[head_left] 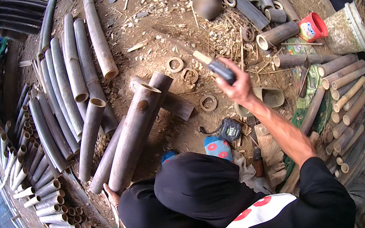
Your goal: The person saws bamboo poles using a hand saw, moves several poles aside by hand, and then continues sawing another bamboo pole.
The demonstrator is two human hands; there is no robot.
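Note:
My right hand (237,84) is closed round the black-wrapped handle of a long-bladed tool (202,57). Its thin brownish blade points up and left over the dirt; whether it is a saw or a knife I cannot tell. Low on the left, my left hand (112,197) grips the near end of a thick bamboo tube (133,138), most of its fingers hidden by the tube and my knee. That tube slants away from me, beside a second bamboo tube (162,84), and both rest across a short bamboo piece (176,105). Cut bamboo rings (208,102) lie just beyond my feet.
Long bamboo poles (72,59) lie at the left, above stacked tubes (60,214). More cut tubes (346,78) are piled at the right. A red packet (312,26) stands beside a dirty white bucket (346,31). A tape measure (231,130) sits near my patterned sock (218,147).

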